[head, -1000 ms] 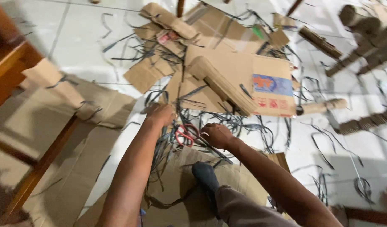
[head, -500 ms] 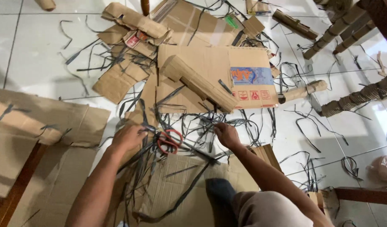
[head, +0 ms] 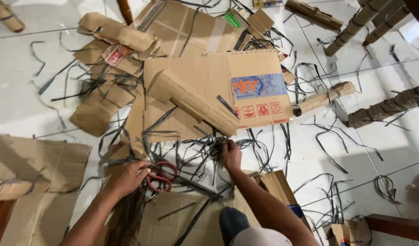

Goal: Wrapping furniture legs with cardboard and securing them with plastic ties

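My left hand [head: 126,176] rests on a heap of dark plastic straps [head: 191,155], with its fingers at the red handles of a pair of scissors [head: 161,176]. My right hand [head: 231,153] pinches several of those straps just below a rolled cardboard tube [head: 191,101]. The tube lies on a flattened cardboard box with a blue and red print [head: 257,89]. My knee [head: 259,237] shows at the bottom edge.
Flattened cardboard sheets [head: 32,164] cover the white tiled floor at left and under my arms. More rolled, strap-bound cardboard tubes [head: 387,107] lie at right and top right. Loose straps are scattered all around. A wooden furniture leg [head: 396,225] sits bottom right.
The view has shifted, so the cardboard pile sits lower in frame. My right hand has reached forward to the straps under the tube. My left hand stays by the scissors.
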